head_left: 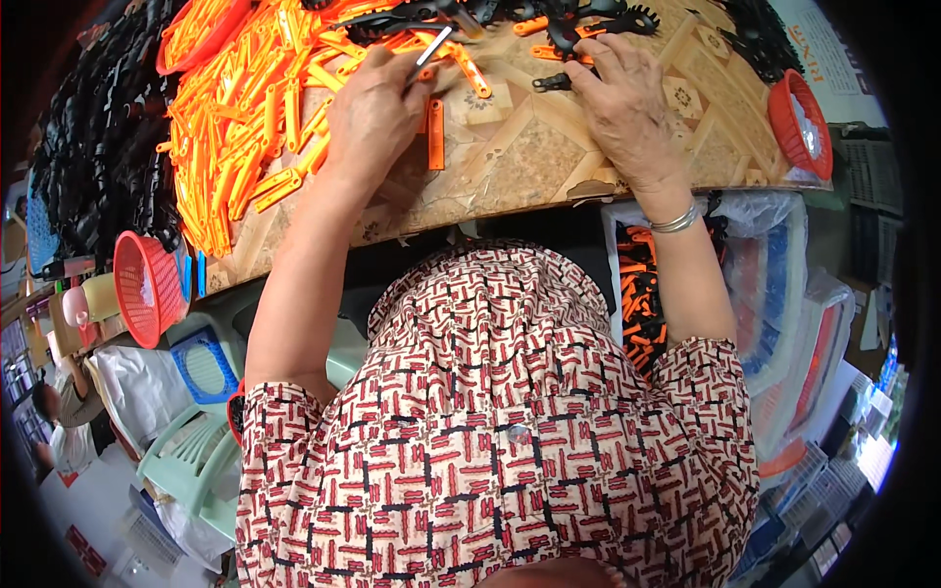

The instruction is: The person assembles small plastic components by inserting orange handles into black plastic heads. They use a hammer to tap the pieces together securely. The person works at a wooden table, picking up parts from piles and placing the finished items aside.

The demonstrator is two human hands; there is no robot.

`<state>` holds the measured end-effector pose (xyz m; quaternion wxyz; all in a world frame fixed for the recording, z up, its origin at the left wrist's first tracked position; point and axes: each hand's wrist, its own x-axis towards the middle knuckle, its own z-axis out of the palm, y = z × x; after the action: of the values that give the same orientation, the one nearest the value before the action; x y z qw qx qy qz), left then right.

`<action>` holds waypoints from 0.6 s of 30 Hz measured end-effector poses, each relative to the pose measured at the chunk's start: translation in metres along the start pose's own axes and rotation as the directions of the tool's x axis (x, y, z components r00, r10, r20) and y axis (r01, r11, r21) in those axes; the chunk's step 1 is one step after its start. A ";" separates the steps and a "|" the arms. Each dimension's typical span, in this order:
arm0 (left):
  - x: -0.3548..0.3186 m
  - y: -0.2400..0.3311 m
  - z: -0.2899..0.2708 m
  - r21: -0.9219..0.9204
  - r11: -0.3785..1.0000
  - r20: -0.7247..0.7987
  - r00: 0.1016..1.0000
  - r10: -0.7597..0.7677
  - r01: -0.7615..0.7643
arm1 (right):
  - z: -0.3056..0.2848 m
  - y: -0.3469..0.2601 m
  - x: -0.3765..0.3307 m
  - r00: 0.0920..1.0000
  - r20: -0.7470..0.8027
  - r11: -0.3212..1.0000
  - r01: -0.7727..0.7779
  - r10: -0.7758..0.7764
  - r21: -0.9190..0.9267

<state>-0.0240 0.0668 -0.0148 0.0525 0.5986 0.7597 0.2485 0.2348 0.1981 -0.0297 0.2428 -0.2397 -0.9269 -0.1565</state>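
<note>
My left hand (372, 113) is closed around a thin metal blade (431, 49) with its tip pointing up and to the right, above the patterned tabletop (529, 157). A single orange plastic strip (436, 134) lies just right of that hand. My right hand (627, 103) rests flat on the table with its fingers on a small black plastic piece (554, 82). A silver bangle (676, 220) circles that wrist. A big heap of orange plastic strips (245, 127) covers the table's left part.
Black plastic parts (98, 157) pile at the far left, more black pieces (588, 20) at the top. Red mesh baskets stand at the left edge (147, 289) and right edge (799, 122). A clear bag of orange and black parts (642, 304) sits below the table, green plastic stools (191, 446) lower left.
</note>
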 end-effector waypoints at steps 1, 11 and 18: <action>0.000 -0.001 0.005 0.025 0.996 -0.038 0.995 0.090 -0.090 | 0.000 -0.003 0.000 1.000 -0.013 1.000 0.002 -0.002 0.030; 0.016 -0.020 -0.003 -0.008 0.991 -0.082 0.988 0.134 -0.135 | -0.006 -0.013 -0.017 0.984 -0.069 0.976 -0.153 0.165 0.156; 0.030 -0.008 -0.003 -0.402 0.893 0.140 0.950 0.280 -0.204 | -0.007 -0.003 -0.022 0.929 -0.022 0.920 -0.361 0.369 0.150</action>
<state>-0.0408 0.0928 -0.0089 0.2105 0.6882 0.6071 0.3368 0.2528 0.1852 -0.0361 0.3072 -0.3862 -0.8685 -0.0473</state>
